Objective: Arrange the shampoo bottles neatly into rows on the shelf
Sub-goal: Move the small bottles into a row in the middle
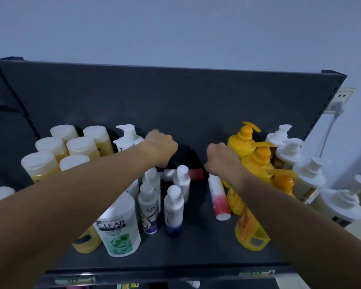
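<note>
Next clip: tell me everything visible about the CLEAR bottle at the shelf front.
The CLEAR bottle is broad, white and plastic-looking, with dark lettering over a dark band and a green pattern below. It stands upright near the front of the dark shelf, left of centre. The left forearm crosses its top, hiding any cap. A yellow bottle stands close on its left, a small white bottle on its right; contact cannot be told. The left hand and right hand are farther back, off it.
</note>
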